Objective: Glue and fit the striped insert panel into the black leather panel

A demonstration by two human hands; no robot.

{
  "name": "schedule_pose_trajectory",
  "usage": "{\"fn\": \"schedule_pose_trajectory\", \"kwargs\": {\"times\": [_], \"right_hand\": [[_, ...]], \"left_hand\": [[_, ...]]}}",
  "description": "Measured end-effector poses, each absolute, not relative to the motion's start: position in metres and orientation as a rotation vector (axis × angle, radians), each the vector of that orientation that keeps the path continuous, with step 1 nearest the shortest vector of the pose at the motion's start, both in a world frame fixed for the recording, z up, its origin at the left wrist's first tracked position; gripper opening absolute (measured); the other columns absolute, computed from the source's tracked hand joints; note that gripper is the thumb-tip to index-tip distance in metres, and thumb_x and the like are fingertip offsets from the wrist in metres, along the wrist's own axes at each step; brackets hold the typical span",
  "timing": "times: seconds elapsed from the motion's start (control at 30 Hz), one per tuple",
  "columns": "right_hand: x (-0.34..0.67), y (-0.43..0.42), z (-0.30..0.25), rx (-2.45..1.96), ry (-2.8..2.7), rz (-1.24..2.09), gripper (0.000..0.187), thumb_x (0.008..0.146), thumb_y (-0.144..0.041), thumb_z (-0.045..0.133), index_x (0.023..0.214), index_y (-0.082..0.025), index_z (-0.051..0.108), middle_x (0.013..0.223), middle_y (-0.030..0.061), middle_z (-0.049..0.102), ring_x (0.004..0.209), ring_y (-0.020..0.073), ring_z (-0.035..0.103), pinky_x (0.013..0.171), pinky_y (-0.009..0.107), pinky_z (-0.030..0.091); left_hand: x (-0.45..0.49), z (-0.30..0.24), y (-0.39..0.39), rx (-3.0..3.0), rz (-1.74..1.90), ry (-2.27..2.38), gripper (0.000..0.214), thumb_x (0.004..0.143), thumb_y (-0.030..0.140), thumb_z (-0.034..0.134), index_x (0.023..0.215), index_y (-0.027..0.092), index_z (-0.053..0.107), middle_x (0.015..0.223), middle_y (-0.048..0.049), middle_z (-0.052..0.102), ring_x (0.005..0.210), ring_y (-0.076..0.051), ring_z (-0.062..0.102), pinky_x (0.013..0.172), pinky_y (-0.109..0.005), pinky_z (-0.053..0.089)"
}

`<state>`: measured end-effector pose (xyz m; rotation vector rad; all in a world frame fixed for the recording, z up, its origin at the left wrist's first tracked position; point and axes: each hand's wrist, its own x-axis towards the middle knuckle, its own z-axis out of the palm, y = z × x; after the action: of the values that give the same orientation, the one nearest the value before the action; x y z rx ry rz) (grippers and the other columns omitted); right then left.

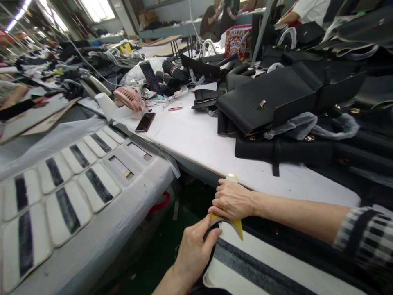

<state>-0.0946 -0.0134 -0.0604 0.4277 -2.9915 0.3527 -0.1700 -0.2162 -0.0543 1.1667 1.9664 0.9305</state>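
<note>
My right hand (231,200) is closed over the top edge of a white panel with a black stripe (260,262) at the near edge of the white table; a pale rounded tip (232,177) pokes out above the knuckles. My left hand (193,252) pinches a curling yellow strip (235,224) at the panel's rounded corner, thumb pressed on it. Both hands touch the same corner. The right forearm comes in from the right in a checked sleeve (362,237).
Several white panels with black stripes (70,184) lie in rows on a plastic-covered surface at left. Black leather bags (276,102) are piled on the white table (196,139), with a phone (145,121) and a pink fan (129,98). Other people sit far back (211,20).
</note>
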Motion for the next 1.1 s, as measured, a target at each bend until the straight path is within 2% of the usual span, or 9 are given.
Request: {"fn": "schedule_pose_trajectory", "kwargs": {"times": [0.2,0.3,0.47,0.57,0.77,0.83,0.93,1.0,1.1], "right_hand": [[-0.078,-0.019,-0.062,0.383,-3.026,0.383,0.053,0.102,-0.039,0.031,0.062,-0.018,0.059,0.058,0.0046,0.064,0.055,0.0158,0.047,0.071,0.038,0.021],[-0.066,-0.03,-0.059,0.217,-3.055,0.367,0.052,0.102,-0.038,0.03,0.063,-0.019,0.057,0.057,0.0042,0.063,0.057,0.0163,0.046,0.069,0.038,0.019],[-0.055,-0.05,-0.052,-0.058,-3.089,0.344,0.05,0.103,-0.041,0.03,0.068,-0.019,0.058,0.063,0.0042,0.063,0.06,0.0174,0.046,0.068,0.038,0.018],[-0.05,-0.056,-0.047,-0.109,-3.117,0.341,0.047,0.103,-0.04,0.03,0.072,-0.02,0.059,0.066,0.0033,0.063,0.065,0.0182,0.049,0.069,0.038,0.02],[0.01,-0.053,-0.021,-0.836,-3.098,0.423,0.05,0.102,-0.046,0.029,0.073,-0.019,0.059,0.074,0.0048,0.065,0.075,0.0211,0.055,0.074,0.038,0.028],[0.046,-0.054,-0.005,-1.203,-2.944,0.607,0.048,0.096,-0.057,0.039,0.078,-0.018,0.06,0.08,0.0063,0.065,0.076,0.0227,0.055,0.074,0.038,0.033],[0.101,-0.075,0.015,-1.493,-2.457,1.306,0.051,0.081,-0.065,0.06,0.094,-0.016,0.061,0.09,0.0081,0.066,0.081,0.0241,0.058,0.072,0.035,0.043],[0.126,-0.104,0.018,-1.57,-1.962,1.665,0.051,0.073,-0.059,0.072,0.097,-0.015,0.063,0.09,0.0085,0.067,0.081,0.024,0.061,0.071,0.032,0.048],[0.131,-0.167,0.005,-1.551,-1.273,1.805,0.044,0.069,-0.049,0.08,0.092,-0.016,0.064,0.083,0.0077,0.068,0.074,0.0222,0.064,0.07,0.032,0.052]], "left_hand": [[-0.167,-0.059,-0.215,1.389,0.774,1.994,0.038,0.097,0.038,0.045,0.119,0.015,0.066,0.108,-0.0117,0.071,0.103,-0.025,0.065,0.104,-0.033,0.043],[-0.168,-0.056,-0.216,1.387,0.848,1.903,0.035,0.097,0.037,0.045,0.115,0.018,0.069,0.104,-0.0094,0.071,0.101,-0.024,0.065,0.111,-0.036,0.035],[-0.176,-0.066,-0.209,0.726,1.151,1.431,0.051,0.097,0.054,0.038,0.109,0.017,0.072,0.1,-0.0076,0.071,0.094,-0.024,0.063,0.087,-0.033,0.047],[-0.18,-0.078,-0.201,0.517,1.201,1.228,0.054,0.094,0.057,0.046,0.107,0.011,0.072,0.093,-0.01,0.071,0.084,-0.021,0.063,0.078,-0.029,0.046],[-0.19,-0.084,-0.194,0.626,1.096,1.134,0.049,0.089,0.054,0.058,0.115,0.014,0.07,0.099,-0.01,0.072,0.096,-0.023,0.063,0.086,-0.031,0.044],[-0.195,-0.084,-0.192,0.683,1.055,1.16,0.047,0.086,0.053,0.062,0.108,0.013,0.073,0.095,-0.0088,0.073,0.092,-0.023,0.063,0.084,-0.03,0.043],[-0.2,-0.085,-0.185,0.762,1.004,1.182,0.042,0.083,0.051,0.066,0.094,0.012,0.076,0.086,-0.0068,0.073,0.08,-0.02,0.061,0.075,-0.028,0.04],[-0.202,-0.085,-0.181,0.8,0.964,1.175,0.042,0.082,0.051,0.068,0.088,0.011,0.076,0.081,-0.006,0.072,0.074,-0.019,0.059,0.071,-0.028,0.039],[-0.202,-0.087,-0.18,0.818,0.952,1.174,0.04,0.079,0.051,0.071,0.092,0.013,0.076,0.089,-0.0058,0.073,0.083,-0.02,0.06,0.077,-0.027,0.04]]}}
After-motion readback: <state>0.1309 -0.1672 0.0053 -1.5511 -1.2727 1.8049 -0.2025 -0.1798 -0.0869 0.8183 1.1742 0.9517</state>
